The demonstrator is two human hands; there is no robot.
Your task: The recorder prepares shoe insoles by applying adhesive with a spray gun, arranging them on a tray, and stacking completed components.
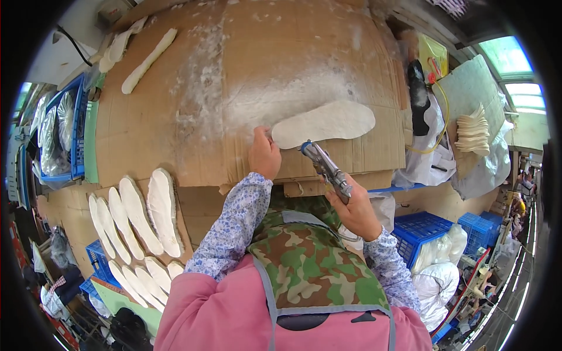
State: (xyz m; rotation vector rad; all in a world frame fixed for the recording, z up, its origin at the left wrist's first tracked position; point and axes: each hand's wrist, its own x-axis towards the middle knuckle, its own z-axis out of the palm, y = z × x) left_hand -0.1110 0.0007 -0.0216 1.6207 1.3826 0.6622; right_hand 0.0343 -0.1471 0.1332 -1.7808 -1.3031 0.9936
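From the head camera, a white insole (324, 123) lies flat on the cardboard-covered worktop (175, 146), near its front edge. The left hand (264, 155) pins the insole's near end with its fingertips, the grip loose and closed on nothing. The right hand (356, 212) has its grip wrapped tight around a metal spray gun (325, 168), whose nozzle sits just beside the insole's edge. More insoles (140, 216) lie in rows to the left.

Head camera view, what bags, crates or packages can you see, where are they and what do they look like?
Blue crate: left edge, holding clear plastic bags.
Blue crates: lower right, latticed, with white bags.
Yellow packet: upper right, flat.
White sack: right of cardboard, crumpled.
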